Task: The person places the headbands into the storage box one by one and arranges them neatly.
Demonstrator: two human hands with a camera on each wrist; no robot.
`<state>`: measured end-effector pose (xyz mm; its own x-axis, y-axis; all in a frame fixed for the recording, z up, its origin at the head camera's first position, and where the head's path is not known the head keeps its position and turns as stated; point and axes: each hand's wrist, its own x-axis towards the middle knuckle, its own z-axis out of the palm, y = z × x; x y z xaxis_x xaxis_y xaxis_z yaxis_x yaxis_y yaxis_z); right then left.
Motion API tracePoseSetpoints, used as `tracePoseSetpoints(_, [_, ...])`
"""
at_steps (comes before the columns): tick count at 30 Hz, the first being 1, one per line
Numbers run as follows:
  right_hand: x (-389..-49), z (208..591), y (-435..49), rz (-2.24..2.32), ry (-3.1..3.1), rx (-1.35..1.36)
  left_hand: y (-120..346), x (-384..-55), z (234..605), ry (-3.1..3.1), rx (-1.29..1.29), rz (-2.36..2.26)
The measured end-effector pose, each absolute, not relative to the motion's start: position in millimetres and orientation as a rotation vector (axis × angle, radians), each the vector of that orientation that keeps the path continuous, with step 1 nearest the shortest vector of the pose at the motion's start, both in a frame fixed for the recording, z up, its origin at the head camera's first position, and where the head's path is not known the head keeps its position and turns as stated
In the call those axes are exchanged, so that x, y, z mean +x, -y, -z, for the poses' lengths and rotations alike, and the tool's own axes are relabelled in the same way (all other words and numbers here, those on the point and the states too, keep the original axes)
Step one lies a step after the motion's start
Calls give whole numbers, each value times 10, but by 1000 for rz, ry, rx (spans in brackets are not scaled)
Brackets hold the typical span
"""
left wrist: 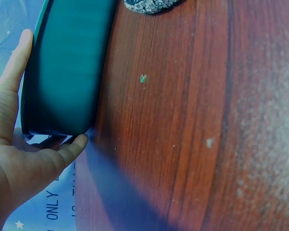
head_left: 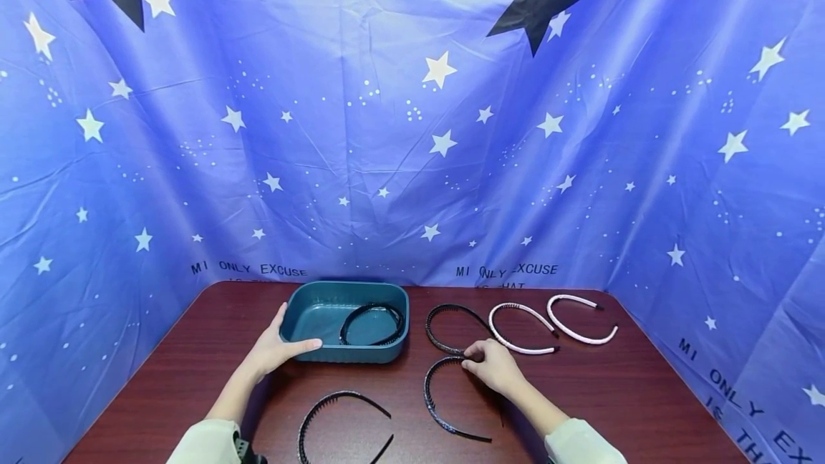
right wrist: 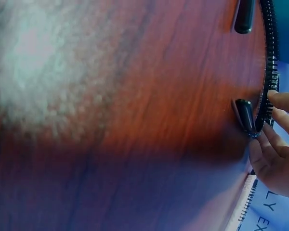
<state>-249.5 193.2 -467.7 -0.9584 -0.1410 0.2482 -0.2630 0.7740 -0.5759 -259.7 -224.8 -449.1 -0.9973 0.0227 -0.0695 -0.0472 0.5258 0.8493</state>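
My left hand [head_left: 273,349] holds the near left corner of a green plastic basin [head_left: 303,354], its thumb along the front rim and its fingers on the outer side. At least one black headband [head_left: 344,328] lies inside the basin, toward its right end. Over the table's right half, my right hand [head_left: 495,367] pinches the upper part of a glittery black headband [head_left: 430,407] with inner teeth; its fingertips show at the band in the right wrist view. Just behind it lies another black headband [head_left: 428,328], close to those fingers.
Two pale pink headbands [head_left: 495,328] [head_left: 567,333] lie at the back right, tips pointing right. A further toothed black headband [head_left: 303,429] lies at the front, nearer the left hand. The dark red wooden table [head_left: 548,442] ends against a blue star-printed cloth [head_left: 387,127].
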Motion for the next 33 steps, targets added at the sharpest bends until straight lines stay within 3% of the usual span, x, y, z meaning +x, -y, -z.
tracePoseSetpoints(33, [-2500,4743,-1873,-865,2778,335,2264,-2632,4538,-2691,-13,-1487])
